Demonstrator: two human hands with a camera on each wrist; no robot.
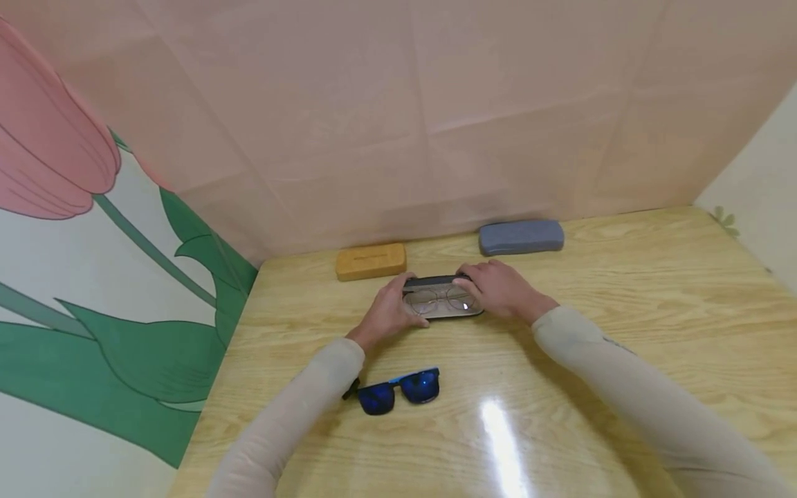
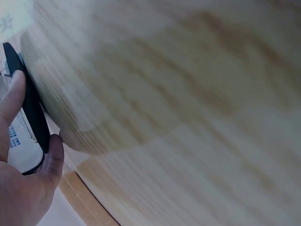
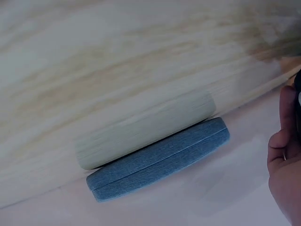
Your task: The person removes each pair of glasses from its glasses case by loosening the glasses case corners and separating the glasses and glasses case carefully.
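1. One wooden table point(image 1: 623, 360) is carrying everything; pink backdrop is standing behind it, tulip-print panel is running along the left.
2. Two sleeved arms are reaching forward to the middle of the table.
3. Left hand point(image 1: 389, 311) is gripping the left end of the open black case point(image 1: 443, 296); in the left wrist view the thumb and a finger are curling around the case's dark edge point(image 2: 33, 113).
4. Right hand point(image 1: 495, 287) is gripping the right end of the same case, fingers curling over its far rim; the right wrist view is showing only the edge of this hand point(image 3: 284, 165).
5. Black case is sitting mid-table, lid up, with wire-frame glasses point(image 1: 441, 299) lying inside it between the two hands.
6. Blue-grey case point(image 1: 521, 237) is lying closed at the back edge against the backdrop, near the right hand but apart from it; also showing in the right wrist view point(image 3: 157, 162).
7. Tan case point(image 1: 370, 261) is lying closed at the back, left of the blue-grey one, just behind the left hand.
8. Blue-lens sunglasses point(image 1: 398, 391) are lying folded on the table nearer the person, next to the left forearm.
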